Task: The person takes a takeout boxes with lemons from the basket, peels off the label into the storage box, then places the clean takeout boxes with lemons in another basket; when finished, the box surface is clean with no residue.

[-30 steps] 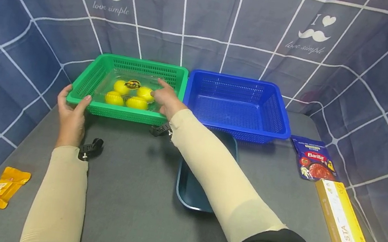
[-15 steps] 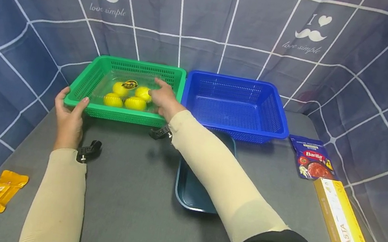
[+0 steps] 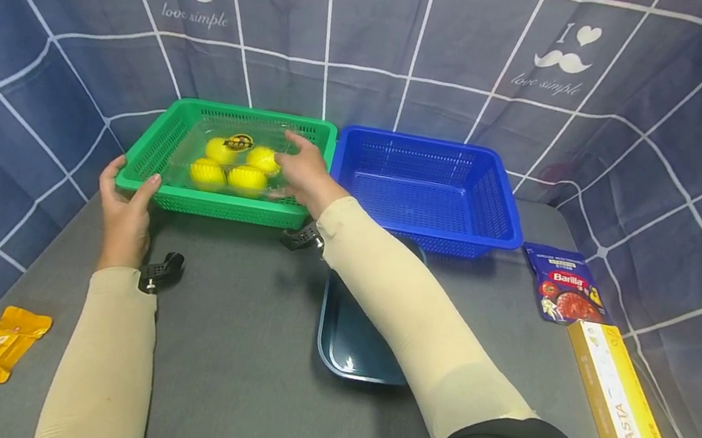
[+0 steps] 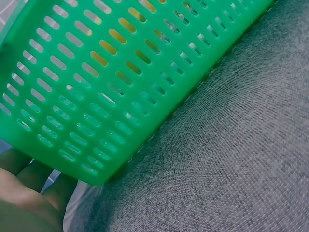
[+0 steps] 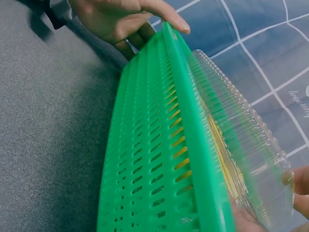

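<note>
In the head view a clear plastic box of lemons sits inside the green basket, with several yellow fruits showing through its lid. My right hand holds the box at its right end, which is raised; the right wrist view shows the box standing above the basket's rim, fingers at its edge. At the basket's front left corner my left hand grips the rim, thumb on top. Its other fingers reach under the basket's end in the left wrist view.
A blue basket adjoins the green one on the right. Partly under my right forearm lies a dark tray. A Barilla pouch and a long pasta box lie at right, an orange packet at left.
My right hand has moved slightly up and right, and the right end of the lemon box has risen with it. The left hand keeps its hold on the basket rim.
</note>
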`<state>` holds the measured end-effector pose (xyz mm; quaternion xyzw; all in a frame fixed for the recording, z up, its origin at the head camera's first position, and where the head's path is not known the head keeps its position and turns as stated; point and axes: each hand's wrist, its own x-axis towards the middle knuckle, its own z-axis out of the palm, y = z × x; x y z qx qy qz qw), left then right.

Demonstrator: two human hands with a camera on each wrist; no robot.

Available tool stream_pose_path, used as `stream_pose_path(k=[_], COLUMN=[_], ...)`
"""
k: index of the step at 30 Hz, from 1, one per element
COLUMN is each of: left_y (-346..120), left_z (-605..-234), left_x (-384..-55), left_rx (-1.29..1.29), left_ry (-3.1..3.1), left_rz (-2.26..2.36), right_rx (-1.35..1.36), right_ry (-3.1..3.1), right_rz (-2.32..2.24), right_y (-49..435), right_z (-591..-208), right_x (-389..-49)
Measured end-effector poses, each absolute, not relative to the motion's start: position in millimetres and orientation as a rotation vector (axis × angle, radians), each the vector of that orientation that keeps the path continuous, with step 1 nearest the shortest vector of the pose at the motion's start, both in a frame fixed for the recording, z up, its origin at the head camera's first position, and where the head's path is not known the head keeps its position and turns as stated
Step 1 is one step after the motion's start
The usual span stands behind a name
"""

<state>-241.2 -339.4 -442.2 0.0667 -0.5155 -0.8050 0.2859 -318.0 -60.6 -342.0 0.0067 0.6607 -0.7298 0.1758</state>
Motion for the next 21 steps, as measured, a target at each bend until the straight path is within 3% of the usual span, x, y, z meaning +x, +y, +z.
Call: stream_pose_path(k=[21], left_y=[-339.5], left_z=[-444.4], left_x=[-244.6], left_rx=[0.197], left_ry=[-1.396], left_rz=[-2.134], right_rx=[-0.088], right_ry=[1.673], right_rz=[-2.133], right_y=[-40.6], right_z=[-321.0], right_x=[-309.4])
